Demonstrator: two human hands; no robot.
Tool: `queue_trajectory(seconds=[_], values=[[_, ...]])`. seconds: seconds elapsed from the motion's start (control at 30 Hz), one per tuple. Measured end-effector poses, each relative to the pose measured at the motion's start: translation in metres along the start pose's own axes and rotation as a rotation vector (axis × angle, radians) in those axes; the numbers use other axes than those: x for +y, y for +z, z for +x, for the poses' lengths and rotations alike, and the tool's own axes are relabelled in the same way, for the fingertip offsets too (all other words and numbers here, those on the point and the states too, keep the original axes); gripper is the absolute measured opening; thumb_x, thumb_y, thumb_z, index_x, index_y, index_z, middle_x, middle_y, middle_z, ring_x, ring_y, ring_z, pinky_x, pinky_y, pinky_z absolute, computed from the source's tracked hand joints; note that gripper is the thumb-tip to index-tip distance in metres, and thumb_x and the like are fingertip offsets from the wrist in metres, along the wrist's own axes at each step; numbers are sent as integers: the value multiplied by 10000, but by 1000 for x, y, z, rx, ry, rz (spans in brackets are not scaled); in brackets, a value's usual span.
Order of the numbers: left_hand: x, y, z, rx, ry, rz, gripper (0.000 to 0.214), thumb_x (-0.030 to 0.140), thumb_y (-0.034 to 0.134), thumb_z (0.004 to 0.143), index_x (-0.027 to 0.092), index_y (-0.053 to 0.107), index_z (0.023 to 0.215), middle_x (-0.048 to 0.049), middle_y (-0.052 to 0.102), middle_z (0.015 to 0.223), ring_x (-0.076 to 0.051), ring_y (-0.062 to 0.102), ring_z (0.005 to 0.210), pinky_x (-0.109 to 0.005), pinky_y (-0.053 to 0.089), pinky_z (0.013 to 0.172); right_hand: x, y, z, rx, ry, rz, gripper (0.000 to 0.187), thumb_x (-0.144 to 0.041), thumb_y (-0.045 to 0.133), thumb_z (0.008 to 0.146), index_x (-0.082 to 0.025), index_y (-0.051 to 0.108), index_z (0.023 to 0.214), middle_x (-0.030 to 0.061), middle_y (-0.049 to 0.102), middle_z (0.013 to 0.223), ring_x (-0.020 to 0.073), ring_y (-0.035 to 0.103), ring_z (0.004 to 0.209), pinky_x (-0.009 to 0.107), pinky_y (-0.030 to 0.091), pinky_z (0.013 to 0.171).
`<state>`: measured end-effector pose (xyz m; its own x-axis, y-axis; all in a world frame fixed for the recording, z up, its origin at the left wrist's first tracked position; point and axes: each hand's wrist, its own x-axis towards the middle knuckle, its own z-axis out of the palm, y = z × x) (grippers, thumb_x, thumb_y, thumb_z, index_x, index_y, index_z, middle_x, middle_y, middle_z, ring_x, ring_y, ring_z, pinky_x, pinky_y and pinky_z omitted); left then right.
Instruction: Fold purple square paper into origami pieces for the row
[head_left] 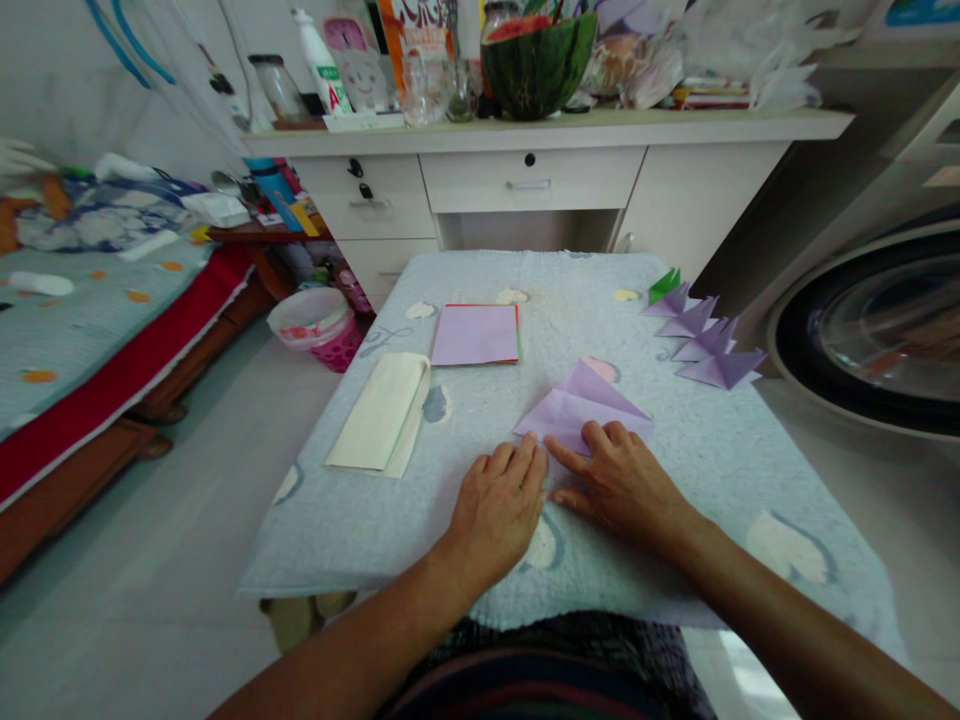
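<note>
A light purple sheet of origami paper point(574, 405), folded to a peak, lies on the cloth-covered table. My left hand point(501, 505) is at its lower left edge, fingers drawn together with the tips on the corner; the thumb is mostly hidden. On the paper's near part rests my right hand point(619, 485), index finger and thumb spread apart, the other fingertips pressing down. Both hands cover the near edge. Farther back sits a square stack of coloured paper point(476, 335), purple on top. To the left lies a folded pale cloth or paper point(381, 412).
Several purple folded paper pieces point(720, 365) and a green one point(664, 286) line the table's right edge. Behind stands a white cabinet point(480, 180) with a cut watermelon point(540, 65) on top. A pink bin point(322, 325) and a bed point(97, 340) are left, a front-loading washer point(885, 320) right.
</note>
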<state>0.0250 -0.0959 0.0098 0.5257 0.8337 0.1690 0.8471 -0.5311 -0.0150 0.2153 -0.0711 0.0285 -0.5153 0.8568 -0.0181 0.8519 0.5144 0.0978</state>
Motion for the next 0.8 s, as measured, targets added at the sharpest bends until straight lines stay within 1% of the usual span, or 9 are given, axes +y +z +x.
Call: queue_trajectory(seconds=[0.07, 0.23, 0.4, 0.53, 0.63, 0.8], values=[[0, 1, 2, -10, 0, -10, 463, 328, 487, 948, 139, 444, 1369, -116, 497, 1425, -267, 504, 1142, -421, 471, 840, -1, 0, 0, 4, 7, 1, 594, -663, 450, 871, -351, 477, 1375, 139, 555, 1032, 298, 494, 896, 387, 396, 727], [0, 5, 1, -15, -36, -20, 473, 377, 504, 940, 146, 461, 1350, -132, 525, 1383, -273, 498, 1166, -427, 449, 889, -1, 1, -2, 16, 21, 3, 589, -662, 450, 870, -356, 476, 1373, 135, 560, 1035, 304, 496, 897, 386, 395, 723], [1, 6, 1, -4, -45, -27, 469, 379, 522, 931, 154, 470, 1339, -143, 540, 1361, -278, 513, 1141, -424, 448, 875, -1, 4, -2, 27, 18, 5, 593, -669, 446, 869, -353, 478, 1370, 133, 560, 1044, 298, 494, 898, 384, 396, 728], [2, 7, 0, 5, -95, -32, 487, 388, 535, 923, 143, 464, 1338, -141, 538, 1361, -280, 502, 1151, -423, 442, 882, -1, 3, -2, 19, 18, 8, 594, -663, 464, 864, -347, 490, 1366, 134, 562, 1038, 308, 495, 911, 387, 397, 729], [1, 5, 1, 9, -127, -31, 515, 423, 537, 919, 131, 460, 1336, -141, 550, 1335, -282, 501, 1143, -426, 431, 892, -2, 0, -2, 24, 20, 6, 593, -655, 476, 863, -344, 492, 1367, 136, 557, 1049, 311, 495, 919, 388, 397, 729], [-1, 0, 4, -15, -127, -24, 511, 431, 540, 921, 141, 462, 1334, -123, 578, 1259, -277, 512, 1079, -431, 424, 863, -2, 1, -2, 18, 19, -5, 594, -640, 496, 861, -349, 477, 1379, 133, 555, 1044, 314, 494, 915, 390, 393, 725]])
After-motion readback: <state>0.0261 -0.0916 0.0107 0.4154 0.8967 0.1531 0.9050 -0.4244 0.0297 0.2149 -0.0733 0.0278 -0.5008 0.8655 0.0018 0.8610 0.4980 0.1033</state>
